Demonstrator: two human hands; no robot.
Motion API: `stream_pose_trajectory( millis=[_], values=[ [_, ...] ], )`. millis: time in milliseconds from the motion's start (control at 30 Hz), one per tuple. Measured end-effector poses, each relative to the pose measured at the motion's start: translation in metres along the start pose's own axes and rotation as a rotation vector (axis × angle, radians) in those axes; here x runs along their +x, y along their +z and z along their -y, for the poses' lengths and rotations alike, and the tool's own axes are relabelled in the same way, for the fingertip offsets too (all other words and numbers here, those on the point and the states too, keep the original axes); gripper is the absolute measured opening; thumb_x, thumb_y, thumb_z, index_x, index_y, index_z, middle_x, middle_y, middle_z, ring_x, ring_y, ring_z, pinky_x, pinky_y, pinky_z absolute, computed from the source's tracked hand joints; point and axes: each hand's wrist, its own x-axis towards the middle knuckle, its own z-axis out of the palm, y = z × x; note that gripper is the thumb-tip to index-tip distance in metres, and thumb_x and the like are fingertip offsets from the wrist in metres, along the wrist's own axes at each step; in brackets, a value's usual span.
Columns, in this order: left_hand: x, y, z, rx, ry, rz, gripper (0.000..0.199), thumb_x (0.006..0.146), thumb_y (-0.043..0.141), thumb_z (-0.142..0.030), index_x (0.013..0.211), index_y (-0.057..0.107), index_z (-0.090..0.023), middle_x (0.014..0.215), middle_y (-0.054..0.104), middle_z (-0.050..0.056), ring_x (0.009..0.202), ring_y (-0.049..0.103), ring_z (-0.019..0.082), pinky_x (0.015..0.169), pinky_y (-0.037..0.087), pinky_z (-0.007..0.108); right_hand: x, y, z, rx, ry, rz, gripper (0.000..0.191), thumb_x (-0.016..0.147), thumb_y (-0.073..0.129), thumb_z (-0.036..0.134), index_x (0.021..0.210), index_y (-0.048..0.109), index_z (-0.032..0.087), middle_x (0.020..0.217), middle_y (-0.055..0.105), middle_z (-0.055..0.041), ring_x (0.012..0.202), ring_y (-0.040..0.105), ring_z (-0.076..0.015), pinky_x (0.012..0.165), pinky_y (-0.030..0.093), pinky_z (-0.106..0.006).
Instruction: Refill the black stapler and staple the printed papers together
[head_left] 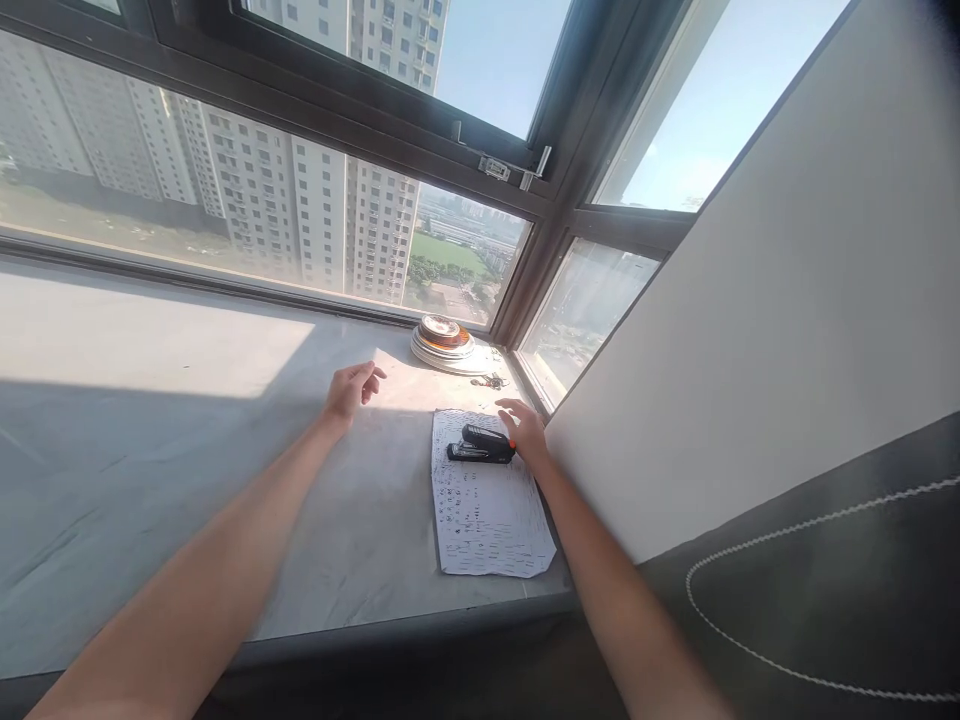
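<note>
A black stapler (481,446) lies across the upper part of a handwritten sheet of paper (495,530) on the stone sill. My right hand (525,432) is at the stapler's right end, fingers stretched out and apart; it grips nothing, and whether it touches the stapler I cannot tell. An orange spot shows between the stapler and this hand. To the left of the paper, my left hand (352,393) hovers over or rests on the sill, its fingers loosely bent and apart with nothing in them.
Near the window corner stands a stack of round plates or lids (442,343), with a small bunch of keys or metal bits (490,381) in front. A white wall (780,280) bounds the right side. The grey sill (360,540) ends at a dark front edge.
</note>
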Motion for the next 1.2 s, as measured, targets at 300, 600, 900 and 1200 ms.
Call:
stream_pose_trajectory(
  millis=[300, 600, 900, 1200],
  values=[
    [0.001, 0.000, 0.005, -0.004, -0.033, -0.035, 0.034, 0.090, 0.065, -0.045, 0.070, 0.070, -0.017, 0.057, 0.054, 0.001, 0.044, 0.040, 0.008, 0.040, 0.031, 0.024, 0.014, 0.031, -0.020, -0.186, -0.050, 0.310, 0.030, 0.099, 0.060, 0.042, 0.120, 0.077, 0.027, 0.141, 0.067, -0.0089, 0.143, 0.054, -0.0323, 0.119, 0.044, -0.055],
    [0.002, -0.071, -0.032, -0.824, 0.065, -0.192, 0.051, 0.095, 0.051, -0.026, 0.062, 0.014, -0.021, 0.055, 0.004, -0.006, 0.048, 0.007, 0.012, 0.041, 0.019, 0.025, 0.028, 0.133, 0.063, -0.296, -0.158, 0.407, 0.039, 0.101, 0.047, 0.012, 0.132, 0.067, 0.024, 0.149, 0.062, -0.0063, 0.143, 0.053, -0.0220, 0.122, 0.041, -0.041],
    [-0.009, -0.159, -0.050, -1.078, 0.553, -0.167, 0.053, 0.112, 0.018, -0.040, 0.067, 0.004, -0.016, 0.067, -0.005, -0.003, 0.059, -0.005, 0.013, 0.044, 0.011, 0.026, 0.040, 0.213, 0.136, -0.301, -0.373, 0.563, 0.047, 0.103, 0.052, 0.018, 0.149, 0.049, 0.025, 0.158, 0.052, -0.0065, 0.152, 0.039, -0.0209, 0.127, 0.031, -0.047],
    [-0.002, -0.137, -0.049, -1.056, 0.371, -0.048, 0.051, 0.109, 0.019, -0.040, 0.065, 0.004, -0.018, 0.065, -0.008, -0.004, 0.058, -0.007, 0.012, 0.045, 0.005, 0.029, 0.037, 0.224, 0.152, -0.369, -0.478, 0.542, 0.052, 0.106, 0.035, 0.012, 0.156, 0.042, 0.027, 0.174, 0.024, -0.0025, 0.162, 0.018, -0.0203, 0.129, 0.026, -0.053]
  ],
)
